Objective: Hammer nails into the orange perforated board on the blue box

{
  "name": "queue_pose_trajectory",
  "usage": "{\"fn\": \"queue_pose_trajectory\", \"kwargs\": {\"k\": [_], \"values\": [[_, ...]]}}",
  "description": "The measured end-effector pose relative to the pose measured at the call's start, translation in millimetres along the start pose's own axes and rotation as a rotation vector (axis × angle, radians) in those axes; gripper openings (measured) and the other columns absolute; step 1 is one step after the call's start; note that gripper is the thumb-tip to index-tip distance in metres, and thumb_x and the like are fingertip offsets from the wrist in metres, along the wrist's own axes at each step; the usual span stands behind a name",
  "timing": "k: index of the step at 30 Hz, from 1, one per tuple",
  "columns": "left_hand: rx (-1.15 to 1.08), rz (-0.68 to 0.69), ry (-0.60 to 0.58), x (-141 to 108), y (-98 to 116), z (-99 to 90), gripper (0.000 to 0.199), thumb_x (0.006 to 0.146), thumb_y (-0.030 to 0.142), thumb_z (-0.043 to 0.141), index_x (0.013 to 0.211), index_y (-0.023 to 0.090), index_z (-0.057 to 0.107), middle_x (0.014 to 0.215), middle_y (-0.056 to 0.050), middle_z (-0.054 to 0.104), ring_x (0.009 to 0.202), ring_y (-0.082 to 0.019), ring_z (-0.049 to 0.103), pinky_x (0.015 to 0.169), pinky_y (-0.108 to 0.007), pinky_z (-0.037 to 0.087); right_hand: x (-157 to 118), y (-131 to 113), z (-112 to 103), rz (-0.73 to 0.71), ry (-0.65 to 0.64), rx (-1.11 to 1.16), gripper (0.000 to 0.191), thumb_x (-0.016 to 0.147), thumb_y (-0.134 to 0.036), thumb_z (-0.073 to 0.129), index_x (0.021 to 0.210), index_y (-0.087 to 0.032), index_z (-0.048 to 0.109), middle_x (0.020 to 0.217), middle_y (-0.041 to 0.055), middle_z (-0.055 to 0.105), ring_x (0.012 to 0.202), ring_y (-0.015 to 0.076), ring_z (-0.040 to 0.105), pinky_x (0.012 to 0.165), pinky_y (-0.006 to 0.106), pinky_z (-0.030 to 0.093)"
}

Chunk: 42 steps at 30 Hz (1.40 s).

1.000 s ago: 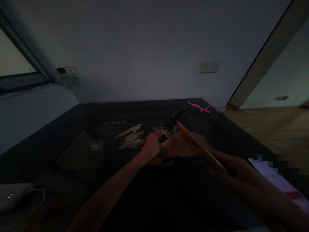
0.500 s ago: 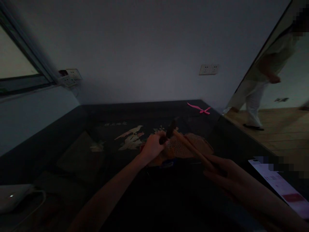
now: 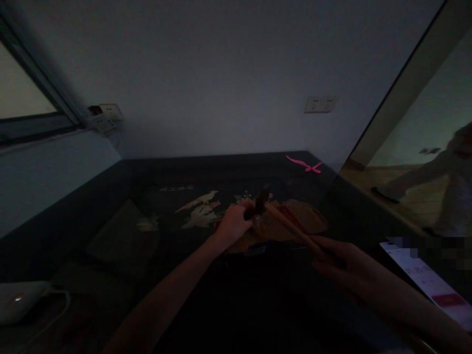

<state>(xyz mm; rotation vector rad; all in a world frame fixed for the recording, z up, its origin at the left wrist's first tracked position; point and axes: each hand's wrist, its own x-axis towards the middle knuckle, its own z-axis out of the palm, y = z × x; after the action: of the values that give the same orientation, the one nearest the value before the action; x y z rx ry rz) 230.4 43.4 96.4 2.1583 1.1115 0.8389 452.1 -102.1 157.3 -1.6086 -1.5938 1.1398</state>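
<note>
Hammer point(image 3: 277, 214): handle point(image 3: 295, 232) of smooth wood, head point(image 3: 263, 197) metal-looking. Beneath the hammer, a speckled piece point(image 3: 311, 219), its material too dim to identify, lies on a smooth, glossy table top point(image 3: 206, 169). Beyond the hammer: a ribbon point(image 3: 312, 168), apparently cloth; plastic sockets point(image 3: 320, 104); a matt wall point(image 3: 214, 73). Right of the hammer: a phone point(image 3: 424, 278), its screen smooth.

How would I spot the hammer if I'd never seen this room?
Find the dark table against the plain wall, then look to its middle. The right hand grips the hammer by its handle, with the head close by the left hand. Its long wooden handle and dark head set it apart from the thin pink strip lying farther back.
</note>
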Motion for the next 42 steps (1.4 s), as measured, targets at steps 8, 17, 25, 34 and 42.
{"fn": "queue_pose_trajectory", "kwargs": {"k": [8, 17, 25, 34, 42], "values": [[-0.028, -0.026, 0.004, 0, 1, 0.4, 0.014, 0.077, 0.014, 0.057, 0.087, 0.017, 0.065, 0.085, -0.004, 0.07, 0.077, -0.018, 0.065, 0.074, -0.03, 0.051, -5, 2, 1, 0.002, 0.088, 0.062, 0.041, 0.072, -0.038, 0.07, 0.111, -0.025, 0.07, 0.058, -0.0016, 0.059, 0.042, 0.0112, 0.05, 0.033, 0.018, 0.041], [-0.031, -0.003, 0.014, 0, -2, 2.0, 0.011, 0.077, 0.015, 0.057, 0.085, 0.018, 0.064, 0.084, -0.003, 0.07, 0.077, -0.018, 0.065, 0.075, -0.029, 0.051, -9, 10, -1, 0.045, 0.099, 0.106, 0.049, 0.071, -0.04, 0.071, 0.118, -0.026, 0.066, 0.053, -0.0031, 0.056, 0.038, 0.0102, 0.044, 0.029, 0.018, 0.034], [0.008, -0.013, -0.006, 0, -1, 0.3, 0.024, 0.074, 0.011, 0.056, 0.095, 0.018, 0.065, 0.093, -0.004, 0.07, 0.086, -0.02, 0.065, 0.081, -0.032, 0.049, -3, 7, 2, -0.038, -0.005, 0.029, 0.042, 0.077, -0.033, 0.066, 0.118, -0.025, 0.066, 0.079, 0.0024, 0.067, 0.06, 0.015, 0.059, 0.052, 0.023, 0.051], [0.029, -0.038, -0.007, 0, 0, 0.4, 0.019, 0.076, 0.014, 0.057, 0.093, 0.017, 0.065, 0.089, -0.004, 0.071, 0.081, -0.019, 0.066, 0.076, -0.03, 0.05, -2, 11, 2, 0.016, -0.026, 0.006, 0.046, 0.08, -0.036, 0.063, 0.124, -0.023, 0.06, 0.067, -0.0017, 0.058, 0.05, 0.0111, 0.051, 0.041, 0.019, 0.043], [0.048, -0.054, -0.013, -1, 3, -1.4, 0.012, 0.078, 0.017, 0.058, 0.087, 0.017, 0.066, 0.087, -0.005, 0.071, 0.08, -0.019, 0.065, 0.077, -0.03, 0.05, -6, 6, 1, 0.089, -0.038, 0.054, 0.052, 0.08, -0.04, 0.062, 0.128, -0.022, 0.056, 0.054, -0.0078, 0.043, 0.037, 0.0064, 0.036, 0.03, 0.016, 0.031]]}}
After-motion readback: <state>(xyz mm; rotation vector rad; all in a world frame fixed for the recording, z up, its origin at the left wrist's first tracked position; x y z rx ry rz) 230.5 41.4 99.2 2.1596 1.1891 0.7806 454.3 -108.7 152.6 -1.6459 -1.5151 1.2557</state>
